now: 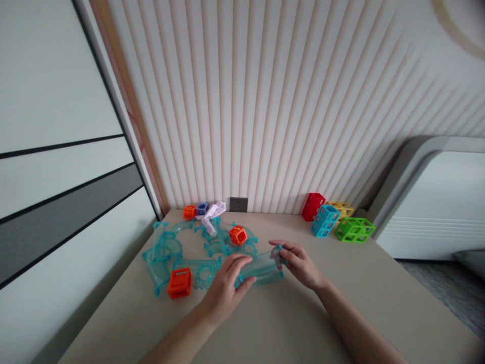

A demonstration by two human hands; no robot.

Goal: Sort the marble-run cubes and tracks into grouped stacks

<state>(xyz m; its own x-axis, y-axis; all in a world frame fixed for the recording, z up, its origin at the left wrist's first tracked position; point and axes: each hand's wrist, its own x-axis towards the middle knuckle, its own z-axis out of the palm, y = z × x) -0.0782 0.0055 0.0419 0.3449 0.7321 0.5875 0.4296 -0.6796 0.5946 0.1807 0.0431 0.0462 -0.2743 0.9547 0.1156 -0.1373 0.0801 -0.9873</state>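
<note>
Between my two hands is a clear teal plastic track piece [260, 269], a straight trough with small connectors at its ends. My left hand [229, 283] grips its left end between thumb and fingers. At the right end, my right hand [297, 260] pinches the corner with thumb and fingertips; a small greyish part shows there, too blurred to name. To the left of my hands lie several more teal track pieces [197, 264], some curved and some straight. An orange block frame [179, 282] stands near my left wrist, and another orange cube frame [238, 235] sits among the pieces behind.
At the back left are a small orange block [189, 212], a blue block [202, 209] and a pale lilac piece [212, 217]. Red [313, 206], blue [325, 220], yellow [341, 208] and green [354, 229] block frames stand at the back right. A ribbed wall with a socket [238, 204] borders the table.
</note>
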